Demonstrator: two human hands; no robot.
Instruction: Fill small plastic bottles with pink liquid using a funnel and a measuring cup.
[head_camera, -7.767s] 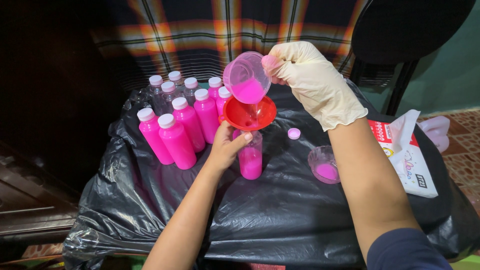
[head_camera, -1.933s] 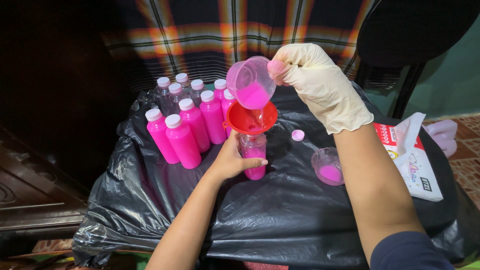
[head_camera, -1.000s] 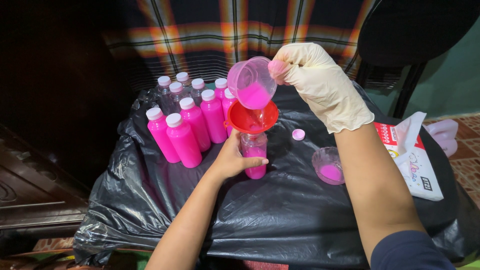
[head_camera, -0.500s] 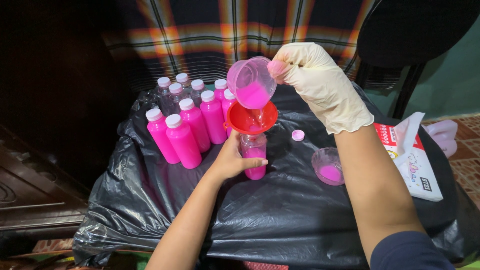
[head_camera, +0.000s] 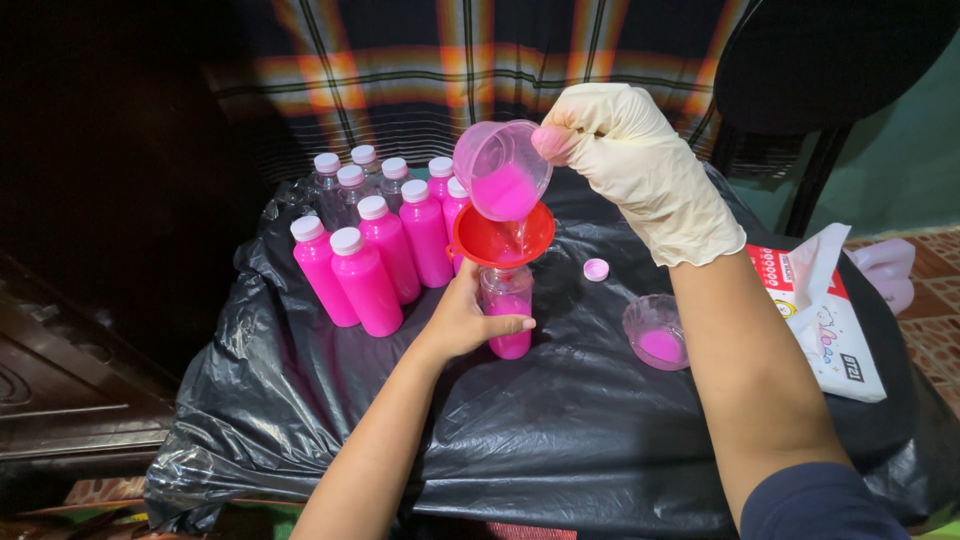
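Observation:
My right hand (head_camera: 630, 165), in a cream glove, tilts a clear plastic cup (head_camera: 500, 170) of pink liquid over a red funnel (head_camera: 503, 237). The funnel sits in the neck of a small clear bottle (head_camera: 508, 310), partly filled with pink. My bare left hand (head_camera: 465, 320) wraps around that bottle from the left and holds it upright on the black plastic sheet (head_camera: 560, 430). A thin stream runs from the cup into the funnel. A loose pink cap (head_camera: 596, 269) lies just right of the funnel.
Several capped bottles of pink liquid (head_camera: 365, 280) stand in a cluster at the back left. A second clear cup (head_camera: 657, 333) with pink liquid sits to the right. A tissue pack (head_camera: 825, 310) lies at the right edge. A dark chair (head_camera: 830, 70) stands behind.
Over the frames the cup stays tipped over the funnel and both hands hold their places. The view has shifted slightly; the bottle's pink level is about the same.

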